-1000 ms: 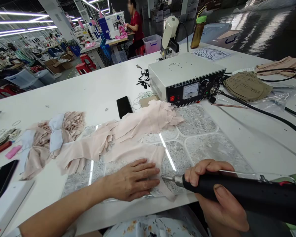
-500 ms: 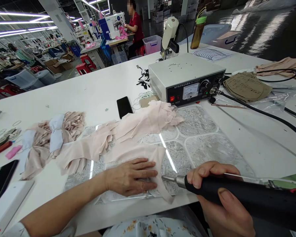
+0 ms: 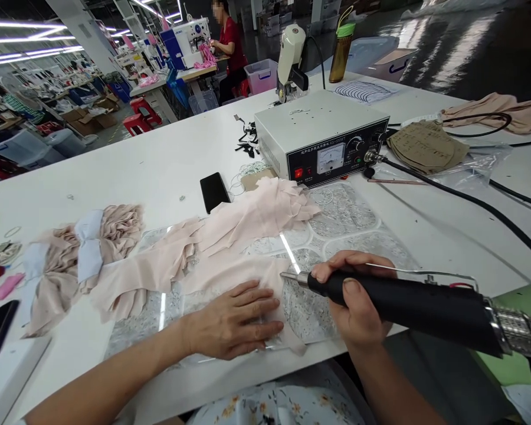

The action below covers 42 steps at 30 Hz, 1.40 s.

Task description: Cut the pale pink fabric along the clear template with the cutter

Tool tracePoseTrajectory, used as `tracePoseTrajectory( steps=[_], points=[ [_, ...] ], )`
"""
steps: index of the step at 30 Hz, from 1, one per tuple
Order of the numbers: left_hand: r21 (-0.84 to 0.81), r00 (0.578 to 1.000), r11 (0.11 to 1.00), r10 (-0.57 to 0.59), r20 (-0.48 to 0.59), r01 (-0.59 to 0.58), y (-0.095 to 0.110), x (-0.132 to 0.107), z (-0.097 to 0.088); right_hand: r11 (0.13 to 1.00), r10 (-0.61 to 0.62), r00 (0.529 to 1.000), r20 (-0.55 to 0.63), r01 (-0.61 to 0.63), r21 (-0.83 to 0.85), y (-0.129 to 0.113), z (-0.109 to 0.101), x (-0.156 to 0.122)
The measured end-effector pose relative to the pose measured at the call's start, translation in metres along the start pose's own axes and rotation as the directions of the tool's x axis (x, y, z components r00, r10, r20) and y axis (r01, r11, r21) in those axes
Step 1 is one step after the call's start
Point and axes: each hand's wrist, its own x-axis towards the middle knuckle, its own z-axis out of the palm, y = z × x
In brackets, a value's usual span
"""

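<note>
Table, white, one: bears the items below. Mat, grey, stone-patterned, one: flat, near the wearer's side. Handheld tool, black-bodied, one: long axis roughly left to right, nose aimed left and slightly away from the wearer. Cloth piece, pale pink, one: on the mat, partly under the left hand; body running left to right, right-hand edge running toward the wearer into a narrow tail. Left hand: nearer the cloth, resting upon it; fingers flat, slightly parted, gripping nothing. Right hand: right of the cloth; fingers wrapped round the tool's body. Metal tip, tapered, one: at the cloth's right edge, near its far corner, beyond the left fingertips; actual contact cannot be told.
</note>
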Motion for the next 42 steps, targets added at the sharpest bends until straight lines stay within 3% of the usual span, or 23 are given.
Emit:
tracePoseTrajectory(
  steps=[13,31,42],
  points=[
    [0.003,0.999,1.0,0.014,0.034,-0.014,-0.009,0.001,-0.003,0.999,-0.02,1.0,0.008,0.02,-0.029,0.004,-0.003,-0.002],
    [0.002,0.999,1.0,-0.006,0.048,0.006,-0.006,0.005,-0.006,1.0,-0.027,0.999,0.018,0.027,-0.001,0.006,-0.003,0.001],
    [-0.017,0.997,0.999,0.044,0.063,-0.043,-0.011,0.005,-0.005,1.0,-0.002,1.0,-0.009,0.002,-0.026,0.004,-0.001,0.001]
  ],
)
